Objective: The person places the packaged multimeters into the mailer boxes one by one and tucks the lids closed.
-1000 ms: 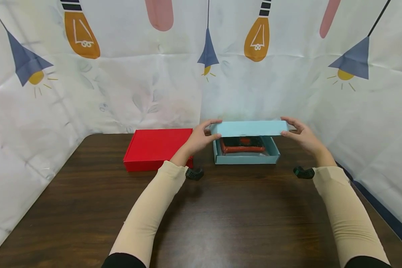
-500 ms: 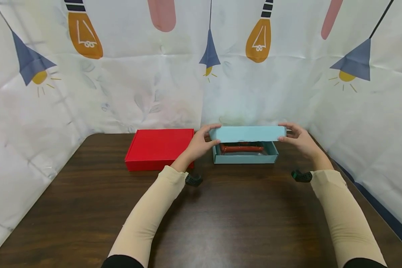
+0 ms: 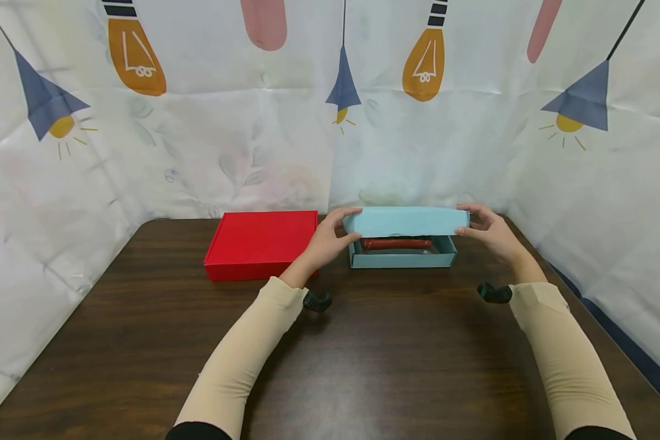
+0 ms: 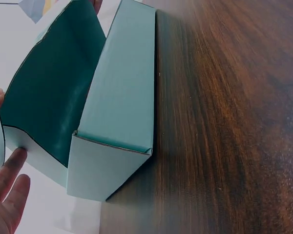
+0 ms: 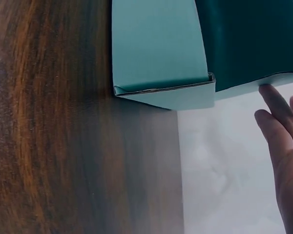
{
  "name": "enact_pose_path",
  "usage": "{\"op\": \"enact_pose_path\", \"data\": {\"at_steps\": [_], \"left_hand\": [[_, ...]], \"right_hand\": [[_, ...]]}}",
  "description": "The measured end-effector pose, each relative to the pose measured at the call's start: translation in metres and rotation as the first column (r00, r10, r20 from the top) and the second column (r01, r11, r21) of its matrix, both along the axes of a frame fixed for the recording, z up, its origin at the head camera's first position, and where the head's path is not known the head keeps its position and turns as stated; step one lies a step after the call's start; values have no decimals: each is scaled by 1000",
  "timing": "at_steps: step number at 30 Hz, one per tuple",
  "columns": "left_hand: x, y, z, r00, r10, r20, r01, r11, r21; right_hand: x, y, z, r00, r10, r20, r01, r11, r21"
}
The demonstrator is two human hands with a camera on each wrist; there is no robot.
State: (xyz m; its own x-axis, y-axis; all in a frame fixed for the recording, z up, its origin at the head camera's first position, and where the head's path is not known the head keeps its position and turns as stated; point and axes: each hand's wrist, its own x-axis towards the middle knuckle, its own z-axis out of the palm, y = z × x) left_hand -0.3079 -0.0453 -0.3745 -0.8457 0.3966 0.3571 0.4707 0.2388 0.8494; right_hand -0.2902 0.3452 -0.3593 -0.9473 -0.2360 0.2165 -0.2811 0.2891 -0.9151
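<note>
A light blue cardboard box stands toward the back of the table, its hinged lid tilted partway up. At the lid's left end, my left hand pinches the edge between thumb and fingers. My right hand grips the right end the same way. Below the lid's front flap, a reddish-brown, roll-shaped thing shows inside the box; the rest of the contents is hidden. Both wrist views show the lid's dark inner face, with fingers of the left hand and fingers of the right against its side flaps.
A closed red box sits just left of the blue one, partly behind my left forearm. A printed cloth hangs along the table's back and sides. The dark wooden table extends toward me.
Both hands have lowered the blue lid toward the box. The black item with an orange patch, visible inside earlier, is now hidden behind the lid. The red box stays put.
</note>
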Motion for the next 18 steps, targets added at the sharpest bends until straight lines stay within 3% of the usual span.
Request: {"op": "enact_pose_path", "data": {"at_steps": [8, 18], "left_hand": [[2, -1, -3, 1000, -5, -12, 5, 1000, -7], [7, -2, -9, 1000, -26, -3, 26, 1000, 8]], "right_hand": [[0, 0, -7, 1000, 16, -9, -16, 999, -35], [4, 3, -17, 1000, 23, 16, -23, 1000, -12]]}}
